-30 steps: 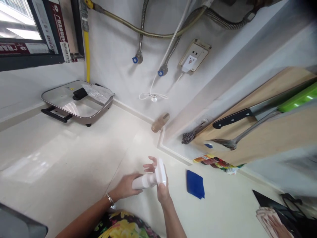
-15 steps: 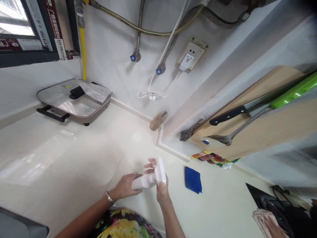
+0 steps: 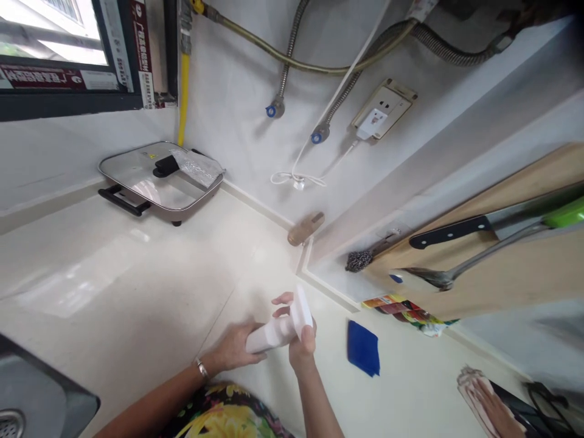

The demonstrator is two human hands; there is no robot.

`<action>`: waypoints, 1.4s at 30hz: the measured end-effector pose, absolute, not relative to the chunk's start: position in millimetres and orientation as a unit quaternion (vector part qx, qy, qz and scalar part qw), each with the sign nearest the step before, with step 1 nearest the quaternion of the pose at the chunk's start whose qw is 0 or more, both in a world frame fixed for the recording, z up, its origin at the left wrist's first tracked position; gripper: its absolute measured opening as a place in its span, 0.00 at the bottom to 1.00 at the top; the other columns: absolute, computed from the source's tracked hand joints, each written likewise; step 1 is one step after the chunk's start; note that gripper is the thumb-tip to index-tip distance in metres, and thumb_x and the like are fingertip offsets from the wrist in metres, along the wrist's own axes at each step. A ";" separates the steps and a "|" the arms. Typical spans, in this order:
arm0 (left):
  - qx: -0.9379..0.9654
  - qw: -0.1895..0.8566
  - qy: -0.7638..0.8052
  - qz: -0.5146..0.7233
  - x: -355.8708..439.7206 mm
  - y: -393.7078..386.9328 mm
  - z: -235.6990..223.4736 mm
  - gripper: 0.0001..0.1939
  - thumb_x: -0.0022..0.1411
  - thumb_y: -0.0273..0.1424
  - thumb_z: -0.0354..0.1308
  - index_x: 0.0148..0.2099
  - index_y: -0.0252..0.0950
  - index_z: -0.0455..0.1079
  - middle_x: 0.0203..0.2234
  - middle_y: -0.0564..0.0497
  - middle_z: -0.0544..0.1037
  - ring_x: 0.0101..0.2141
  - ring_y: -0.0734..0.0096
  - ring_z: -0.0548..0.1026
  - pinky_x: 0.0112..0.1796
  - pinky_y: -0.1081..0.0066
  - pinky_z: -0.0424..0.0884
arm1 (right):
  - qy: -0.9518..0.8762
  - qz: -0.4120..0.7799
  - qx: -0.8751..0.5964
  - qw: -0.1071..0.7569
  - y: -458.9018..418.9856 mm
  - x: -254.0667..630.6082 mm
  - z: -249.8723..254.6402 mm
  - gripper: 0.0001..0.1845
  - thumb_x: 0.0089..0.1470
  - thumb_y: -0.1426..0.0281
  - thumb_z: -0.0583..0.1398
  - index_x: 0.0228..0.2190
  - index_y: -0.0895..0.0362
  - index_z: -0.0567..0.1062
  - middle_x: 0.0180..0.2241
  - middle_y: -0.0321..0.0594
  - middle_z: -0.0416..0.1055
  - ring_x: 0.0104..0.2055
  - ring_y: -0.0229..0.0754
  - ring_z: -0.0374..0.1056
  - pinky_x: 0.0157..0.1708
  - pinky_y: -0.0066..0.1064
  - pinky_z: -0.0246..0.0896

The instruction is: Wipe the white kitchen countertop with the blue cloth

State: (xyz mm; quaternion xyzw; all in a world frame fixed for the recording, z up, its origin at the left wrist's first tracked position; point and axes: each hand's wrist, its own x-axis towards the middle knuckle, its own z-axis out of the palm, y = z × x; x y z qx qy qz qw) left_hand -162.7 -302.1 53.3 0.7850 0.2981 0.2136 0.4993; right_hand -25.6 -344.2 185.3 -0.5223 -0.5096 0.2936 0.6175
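your two hands are together, and both are clamped on a white plastic tube with a wide flat end (image 3: 276, 333). your left hand (image 3: 232, 348), with a thin silver bracelet (image 3: 201, 368) at the wrist, wraps the round part of the tube. your right hand (image 3: 302, 351) holds the flat end, and its fingers (image 3: 283, 298) curl around the far side. the tube is in your hands above the pale smooth tabletop (image 3: 114, 261).

a flat blue cloth (image 3: 363, 348) lies just to the right of the tube. a small tan rounded thing (image 3: 305, 229) lies past the tube, by the wall. farther past the tube and to the left sits a square pan with a clear glass lid and black handles (image 3: 137, 182). a gray metal sink (image 3: 36, 389) is down and left of the tube. well to the right of the tube, a black-handled kitchen knife (image 3: 449, 232) lies against a light wooden board (image 3: 515, 280). a pale blurry shape (image 3: 479, 401) is low and right of the tube, too blurred to tell what it is.
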 end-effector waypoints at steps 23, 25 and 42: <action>0.703 0.599 0.346 0.166 -154.6 -313.1 71.1 0.22 0.49 0.37 0.65 0.47 0.37 0.72 0.38 0.52 0.80 0.37 0.65 0.76 0.37 0.71 0.67 | -0.382 0.367 -0.590 0.610 -314.7 -14.8 182.9 0.35 0.52 0.37 0.50 0.29 0.55 0.73 0.25 0.39 0.71 0.29 0.44 0.66 0.31 0.35 0.60; 0.697 0.601 0.351 0.172 -155.4 -316.9 72.6 0.21 0.49 0.37 0.65 0.46 0.37 0.72 0.37 0.52 0.80 0.36 0.66 0.76 0.36 0.71 0.66 | -0.386 0.371 -0.586 0.608 -315.8 -14.3 185.7 0.34 0.52 0.38 0.52 0.31 0.56 0.75 0.29 0.41 0.74 0.33 0.46 0.70 0.36 0.37 0.63; 0.664 0.577 0.412 0.235 -203.5 -362.6 97.0 0.24 0.46 0.37 0.67 0.47 0.37 0.73 0.35 0.53 0.80 0.33 0.67 0.75 0.33 0.72 0.67 | -0.467 0.436 -0.498 0.586 -338.3 -61.0 207.5 0.33 0.55 0.39 0.52 0.34 0.55 0.77 0.33 0.43 0.73 0.38 0.51 0.72 0.40 0.43 0.66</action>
